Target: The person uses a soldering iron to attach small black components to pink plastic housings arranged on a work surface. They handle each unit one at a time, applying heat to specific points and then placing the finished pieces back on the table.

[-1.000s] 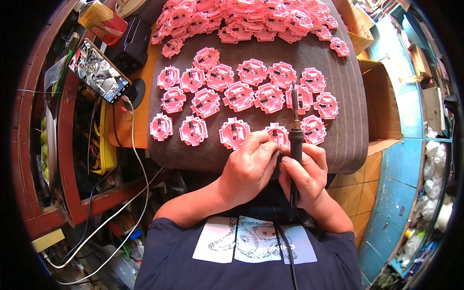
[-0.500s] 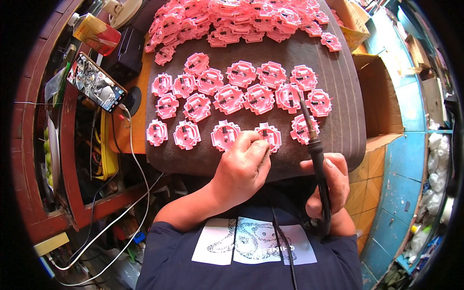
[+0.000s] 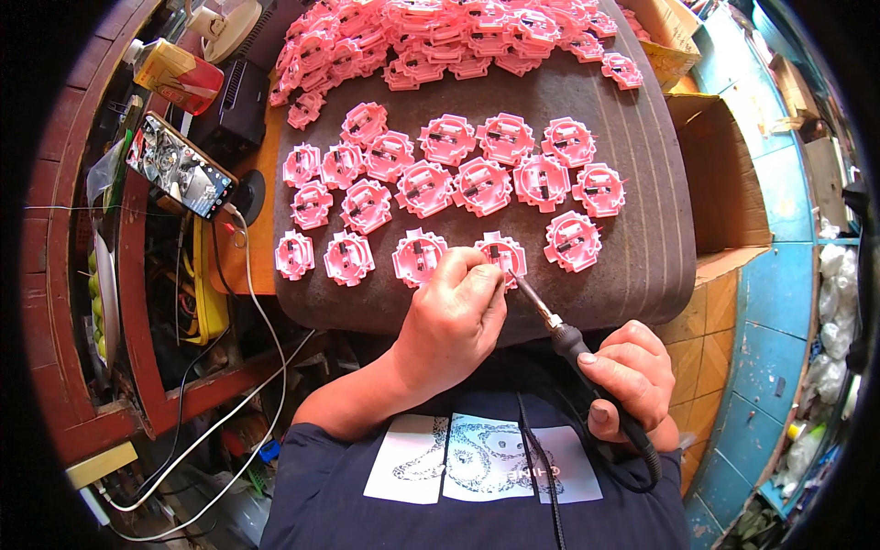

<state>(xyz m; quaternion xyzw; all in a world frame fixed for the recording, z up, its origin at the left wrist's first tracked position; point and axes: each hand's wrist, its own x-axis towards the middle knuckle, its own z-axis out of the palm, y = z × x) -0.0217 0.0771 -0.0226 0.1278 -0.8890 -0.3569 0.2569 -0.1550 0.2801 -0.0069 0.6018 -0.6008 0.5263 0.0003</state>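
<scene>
My right hand (image 3: 634,374) grips a soldering iron (image 3: 570,341) by its black handle. Its metal tip slants up and left to a round pink plastic part (image 3: 511,253) in the front row. At that part's near left edge, my left hand (image 3: 449,312) is closed in a pinch; whatever its fingertips hold is hidden. Just left of the hand lies another pink part (image 3: 414,261) with a black piece in its middle. To the right of the iron's tip sits a similar pink part (image 3: 573,242). More of these parts lie in loose rows beyond my hands.
A big heap of pink parts (image 3: 440,41) covers the far end of the dark work surface (image 3: 632,284). At left are a lit phone (image 3: 179,170) on a stand, a bottle (image 3: 179,75) and white cables (image 3: 275,339). An open cardboard box (image 3: 720,183) stands at right.
The soldering iron has swung down and left, bringing its tip from above the right-hand parts to the part by my left hand. My left hand stays nearly in place.
</scene>
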